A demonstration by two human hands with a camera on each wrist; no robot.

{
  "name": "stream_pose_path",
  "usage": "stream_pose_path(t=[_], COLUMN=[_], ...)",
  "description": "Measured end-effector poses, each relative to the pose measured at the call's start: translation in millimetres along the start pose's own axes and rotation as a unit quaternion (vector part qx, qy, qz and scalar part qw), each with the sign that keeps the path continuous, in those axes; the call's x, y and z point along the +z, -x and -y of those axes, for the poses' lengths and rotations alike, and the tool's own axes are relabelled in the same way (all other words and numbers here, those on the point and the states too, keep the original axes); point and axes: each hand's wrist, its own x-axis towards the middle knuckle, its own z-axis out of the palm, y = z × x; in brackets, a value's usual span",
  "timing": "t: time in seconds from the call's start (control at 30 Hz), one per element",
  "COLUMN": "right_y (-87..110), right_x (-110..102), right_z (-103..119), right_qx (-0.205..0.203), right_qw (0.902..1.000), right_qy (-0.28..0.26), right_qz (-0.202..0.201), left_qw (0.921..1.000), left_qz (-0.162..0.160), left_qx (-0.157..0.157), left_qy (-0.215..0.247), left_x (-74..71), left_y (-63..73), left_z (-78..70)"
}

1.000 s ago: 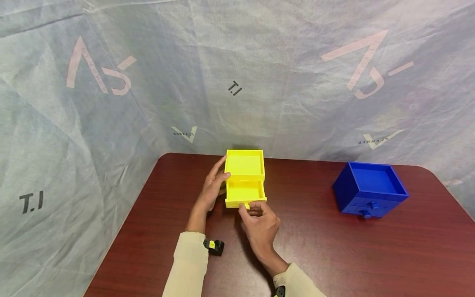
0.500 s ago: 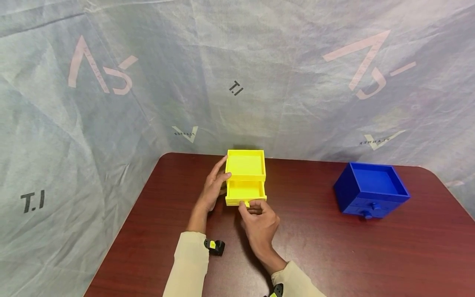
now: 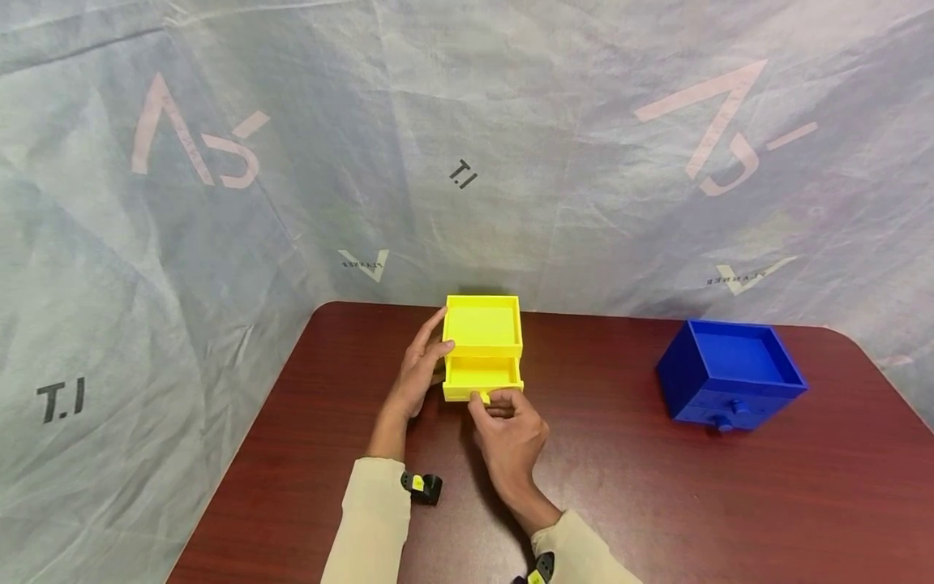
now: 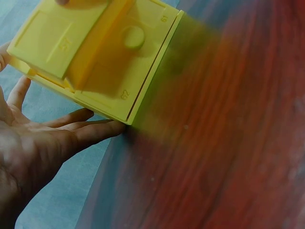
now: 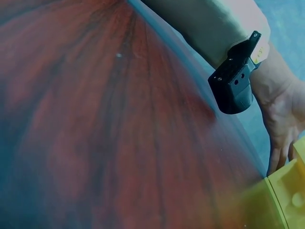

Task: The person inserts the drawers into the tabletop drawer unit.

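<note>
A small yellow drawer cabinet [image 3: 481,324] with a shallow tray top stands near the back of the table. Its upper drawer [image 3: 481,371] is partly pulled out and holds nothing visible. My right hand [image 3: 511,438] pinches that drawer's knob [image 3: 485,398] between thumb and fingers. Along the cabinet's left side rests my left hand [image 3: 419,369], its fingers extended and its thumb by the front corner. In the left wrist view, the lower drawer's round knob [image 4: 134,37] shows below the protruding upper drawer. The right wrist view shows the left hand [image 5: 283,112] beside the cabinet [image 5: 288,191].
A blue drawer cabinet [image 3: 744,357], its two drawers closed, stands on the right of the dark red wooden table [image 3: 598,487]. Grey printed sheeting [image 3: 554,162] hangs behind and to the left. A black wrist camera [image 3: 429,488] is strapped to the left arm.
The yellow upper drawer has slid slightly inward, away from me, with my right hand moving along on its knob. My left hand stays against the cabinet's side.
</note>
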Motion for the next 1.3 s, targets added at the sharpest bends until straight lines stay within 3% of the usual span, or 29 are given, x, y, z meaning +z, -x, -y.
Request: stream_pose_path(t=[0.5,1.0,1.3], right_y=[-3.3,-9.5,-10.4], right_x=[6.9,8.8,5.9], right_z=[-1.2,-4.6,-4.3], right_qx=[0.005,-0.009,0.0], right_qw=[0.9996,0.9992,0.9994], right_qy=[-0.025,-0.037,-0.033], right_qz=[0.008,0.01,0.014], left_qw=[0.9998,1.0,0.9999], left_qz=[-0.015,-0.004,0.01], left_qx=[-0.009,-0.001,-0.013], left_qy=[-0.013,0.001,0.0], left_x=[-2.5,-0.5,-0.1], left_y=[0.4,-3.0,-1.3], left_z=[-0.1,0.4,0.9])
